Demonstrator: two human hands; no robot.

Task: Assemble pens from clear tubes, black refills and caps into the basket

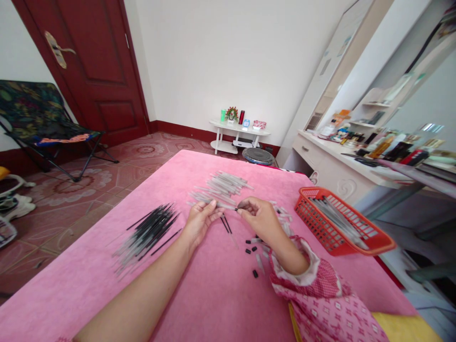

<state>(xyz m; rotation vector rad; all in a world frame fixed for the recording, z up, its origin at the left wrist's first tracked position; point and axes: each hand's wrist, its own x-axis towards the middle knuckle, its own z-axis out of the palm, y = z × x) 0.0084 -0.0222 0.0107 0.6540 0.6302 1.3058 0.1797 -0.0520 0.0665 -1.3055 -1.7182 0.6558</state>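
My left hand (202, 219) is closed around a clear pen barrel (227, 205), held level above the pink-covered table. At the barrel's right end, the fingers of my right hand (261, 217) pinch a small black plug (236, 209). Just beyond both hands lies a loose heap of translucent pen barrels (228, 183). Two black-ended refills (225, 223) rest below my hands. To the left is a pile of pen refills (151, 232), black and clear. Near my right wrist, several black plugs (248, 251) are scattered beside short clear pieces (285, 221), partly hidden by my forearm.
A red plastic basket (313, 232) with long pale pens stands at the table's right. The pink cloth (213, 294) covers the table. Beyond are a white dresser (331, 166) with bottles, a low white stand (224, 126), a folding chair (46, 114) and a door (92, 61).
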